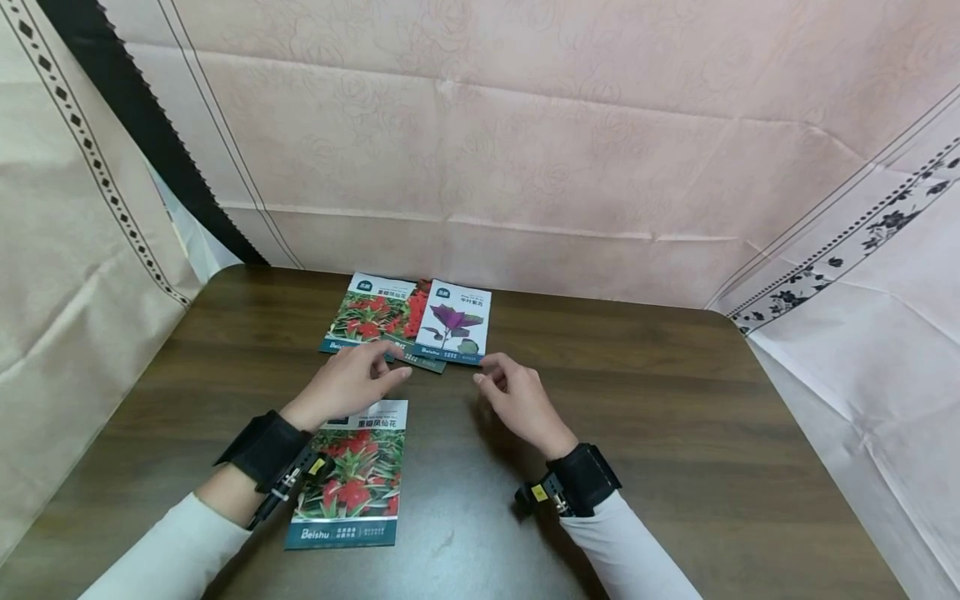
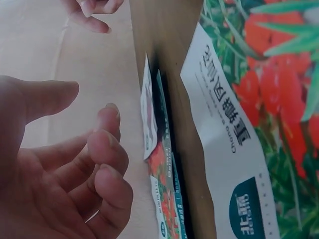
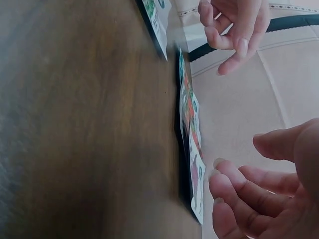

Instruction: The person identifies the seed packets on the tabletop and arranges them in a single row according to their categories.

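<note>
Three flower seed packets overlap near the table's far edge. On the left is one with red flowers [image 1: 367, 315]; a second red-flowered packet [image 1: 415, 321] lies mostly hidden under its neighbours. On the right, a white packet with a purple plant [image 1: 453, 323] covers part of it. Closer to me lies another red-flowered packet [image 1: 351, 479], its top partly behind my left wrist. My left hand [image 1: 347, 386] hovers between this packet and the group, fingers loosely bent, holding nothing. Just right of the purple packet's lower corner, my right hand [image 1: 523, 404] is raised with relaxed fingers, empty too.
The brown wooden table [image 1: 675, 417] has rounded far corners. Behind it hangs a pale patterned cloth [image 1: 525, 167], with more cloth at both sides. Each wrist wears a black strap [image 1: 268, 450] with a small camera.
</note>
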A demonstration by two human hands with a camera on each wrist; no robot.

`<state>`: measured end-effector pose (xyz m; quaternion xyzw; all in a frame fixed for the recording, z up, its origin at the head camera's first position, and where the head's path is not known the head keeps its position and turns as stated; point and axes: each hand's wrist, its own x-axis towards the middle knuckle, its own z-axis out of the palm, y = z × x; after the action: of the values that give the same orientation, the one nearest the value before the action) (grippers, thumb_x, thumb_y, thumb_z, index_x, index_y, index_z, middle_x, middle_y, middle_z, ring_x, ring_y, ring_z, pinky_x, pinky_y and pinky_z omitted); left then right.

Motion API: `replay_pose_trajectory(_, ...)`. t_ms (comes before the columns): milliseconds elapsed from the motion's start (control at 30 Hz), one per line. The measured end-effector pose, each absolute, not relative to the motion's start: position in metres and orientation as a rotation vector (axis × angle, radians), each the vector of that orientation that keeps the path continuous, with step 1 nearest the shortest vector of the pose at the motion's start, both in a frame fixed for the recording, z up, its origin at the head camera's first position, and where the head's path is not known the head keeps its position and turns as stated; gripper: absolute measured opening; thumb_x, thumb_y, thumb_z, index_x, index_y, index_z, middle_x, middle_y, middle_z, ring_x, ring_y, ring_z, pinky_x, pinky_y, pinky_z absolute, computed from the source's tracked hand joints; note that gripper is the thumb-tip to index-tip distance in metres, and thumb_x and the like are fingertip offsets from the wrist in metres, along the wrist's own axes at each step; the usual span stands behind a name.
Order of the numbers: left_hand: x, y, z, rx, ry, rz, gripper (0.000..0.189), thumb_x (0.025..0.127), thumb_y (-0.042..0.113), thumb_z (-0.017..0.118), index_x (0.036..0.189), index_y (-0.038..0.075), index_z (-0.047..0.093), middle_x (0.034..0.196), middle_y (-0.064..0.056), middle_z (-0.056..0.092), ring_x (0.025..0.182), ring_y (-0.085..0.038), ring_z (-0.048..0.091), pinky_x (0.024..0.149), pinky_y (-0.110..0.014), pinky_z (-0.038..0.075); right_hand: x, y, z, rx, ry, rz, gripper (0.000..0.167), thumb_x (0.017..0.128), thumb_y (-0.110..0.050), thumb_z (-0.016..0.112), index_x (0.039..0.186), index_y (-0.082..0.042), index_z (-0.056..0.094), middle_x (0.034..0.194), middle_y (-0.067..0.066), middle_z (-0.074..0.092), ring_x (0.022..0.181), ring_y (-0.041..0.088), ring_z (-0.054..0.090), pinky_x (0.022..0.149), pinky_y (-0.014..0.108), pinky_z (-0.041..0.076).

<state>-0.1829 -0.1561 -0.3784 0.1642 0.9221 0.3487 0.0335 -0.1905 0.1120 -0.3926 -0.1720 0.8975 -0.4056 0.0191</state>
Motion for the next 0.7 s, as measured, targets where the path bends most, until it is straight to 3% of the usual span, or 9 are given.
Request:
replay_pose_trajectory(467,-0.216,-0.156,-0.396,0.348,2.826,1.052,0.039,0.095,0.032,0.061,0.122,0.003,0.060,0.066,-0.003,0.051,0.054,-0.016,0.044,0.054,-0.029,0.033,-0.208,0.108,-0.399,-0.409,2.830,-1.207,0.031,0.098,-0.027,0.058,0.121,-0.006,0.060,0.081,0.003,0.062,0.068,0.016,0.054,0.062,0.028,0.045)
replay_pose_trajectory(700,-0.223,-0.154,-0.400,0.290,2.831,1.063,0.044,0.095,0.034,0.060,0.127,0.005,0.057,0.089,-0.006,0.064,0.073,-0.018,0.054,0.068,-0.032,0.040,-0.211,0.105,-0.402,-0.365,2.870,-1.222,0.035,0.098,-0.026,0.058,0.126,-0.005,0.057,0.106,0.010,0.064,0.092,0.023,0.058,0.081,0.037,0.051)
